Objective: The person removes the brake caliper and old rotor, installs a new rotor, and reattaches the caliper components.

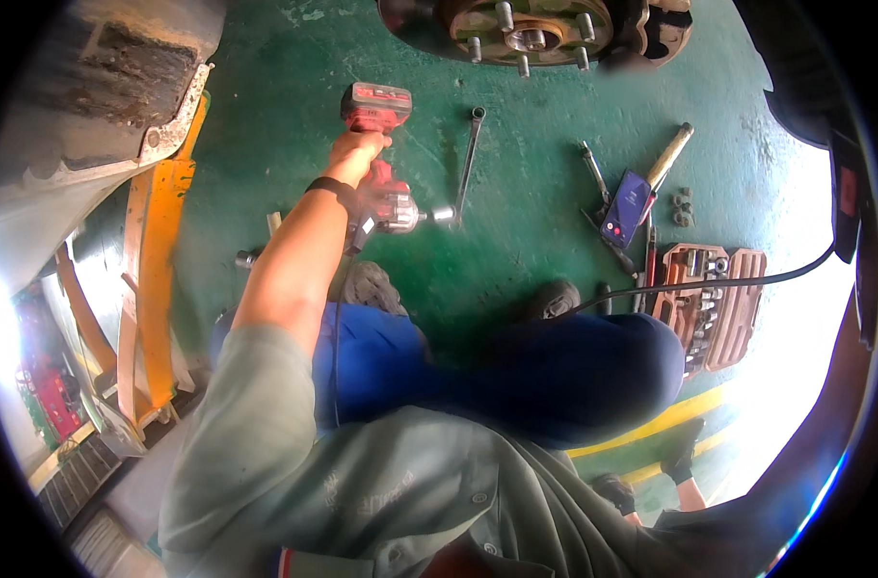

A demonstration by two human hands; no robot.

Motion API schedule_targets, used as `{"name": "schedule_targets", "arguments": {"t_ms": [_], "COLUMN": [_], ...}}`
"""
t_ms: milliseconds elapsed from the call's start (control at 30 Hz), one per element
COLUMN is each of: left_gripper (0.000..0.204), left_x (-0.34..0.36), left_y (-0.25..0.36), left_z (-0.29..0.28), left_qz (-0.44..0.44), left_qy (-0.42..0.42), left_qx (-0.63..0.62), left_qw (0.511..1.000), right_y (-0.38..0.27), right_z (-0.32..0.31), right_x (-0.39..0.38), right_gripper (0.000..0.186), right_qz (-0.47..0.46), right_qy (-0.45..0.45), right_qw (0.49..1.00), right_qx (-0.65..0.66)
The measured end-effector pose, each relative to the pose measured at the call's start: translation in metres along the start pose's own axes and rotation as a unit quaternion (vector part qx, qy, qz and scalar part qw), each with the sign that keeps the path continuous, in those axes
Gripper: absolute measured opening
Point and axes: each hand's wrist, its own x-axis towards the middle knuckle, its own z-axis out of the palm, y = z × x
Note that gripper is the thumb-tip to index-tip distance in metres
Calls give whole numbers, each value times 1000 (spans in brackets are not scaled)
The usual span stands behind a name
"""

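Note:
My left hand (pixel 358 152) is closed round the grip of a red and black cordless impact wrench (pixel 386 197). Its battery end points away from me, and a silver socket on its nose points right. The socket's tip is close to the lower end of a long ring spanner (pixel 469 159) lying on the green floor. At the top of the view is a wheel hub (pixel 545 48) with several bare studs, apart from the tool. My right hand is out of view.
On the right lie a phone (pixel 627 209), a hammer with a pale handle (pixel 672 154), several nuts (pixel 683 207) and an open socket case (pixel 709 308). A black cable (pixel 728 283) crosses the case. An orange stand (pixel 159 279) rises on the left beside a rusty panel (pixel 121 87).

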Motion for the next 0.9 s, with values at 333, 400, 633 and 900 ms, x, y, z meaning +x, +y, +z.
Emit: {"name": "schedule_targets", "arguments": {"t_ms": [333,400,633,900], "left_gripper": [39,41,38,46], "left_x": [-35,-40,-7,-36], "left_y": [13,18,3,37], "left_z": [-18,-19,-21,-33], "left_qz": [22,33,55,125], "left_qy": [19,23,17,85], "left_qx": [143,230,296,286], "left_qw": [989,972,953,946], "right_y": [-2,-1,2,7], "right_z": [9,10,14,17], "right_x": [2,2,6,10], "right_gripper": [20,20,21,23], "right_qz": [5,6,4,9], "right_qy": [13,14,24,35], "right_qw": [1000,1000,999,999], "right_qx": [19,20,22,24]}}
